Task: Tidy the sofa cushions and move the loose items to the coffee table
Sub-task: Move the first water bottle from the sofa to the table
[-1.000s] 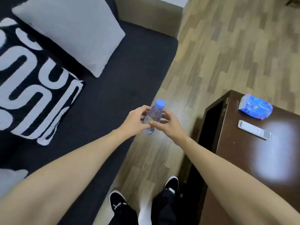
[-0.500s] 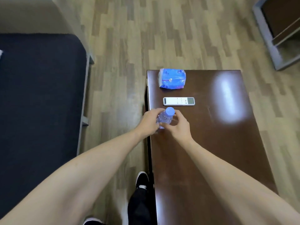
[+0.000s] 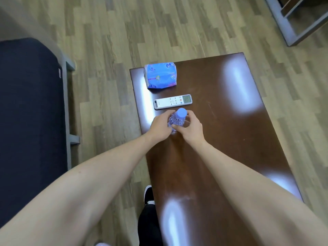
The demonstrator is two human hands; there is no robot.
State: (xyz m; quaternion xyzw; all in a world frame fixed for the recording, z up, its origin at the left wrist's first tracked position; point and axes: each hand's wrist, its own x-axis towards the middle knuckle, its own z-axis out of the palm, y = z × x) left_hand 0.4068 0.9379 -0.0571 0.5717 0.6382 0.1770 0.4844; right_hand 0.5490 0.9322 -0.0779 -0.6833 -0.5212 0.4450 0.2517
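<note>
Bottle: a small clear plastic water bottle (image 3: 176,120) with a pale blue cap, upright over the near-left part of the coffee table (image 3: 221,139); whether its base touches the wood I cannot tell, since the hands cover it.
Left hand: the left hand (image 3: 160,127) is curled round the bottle's left side, fingers closed against the plastic.
Right hand: the right hand (image 3: 192,129) wraps the right side of the same bottle, so 2 hands grip it together.
Writing on the bottle: hidden by the fingers, nothing readable.
Remote: a white remote control (image 3: 172,101) lies flat just beyond the bottle, lengthways across the table, its small grey display at the right end showing digits too blurred to read.
Tissue pack: a blue soft pack of tissues (image 3: 160,75) sits at the far-left corner of the table, beyond the remote; its printed label is bright but not legible from here.
Table surface: dark brown and glossy, with several bright patches of reflected light.
Sofa: the dark sofa (image 3: 30,107) stands to the left, apart from the table, with a strip of wood-pattern floor (image 3: 106,86) between them.
Shelf unit: a grey-framed shelf unit (image 3: 292,23) at the far right corner.
Underfoot: 1 black shoe with a white sole (image 3: 148,194) against the table's near-left edge.
</note>
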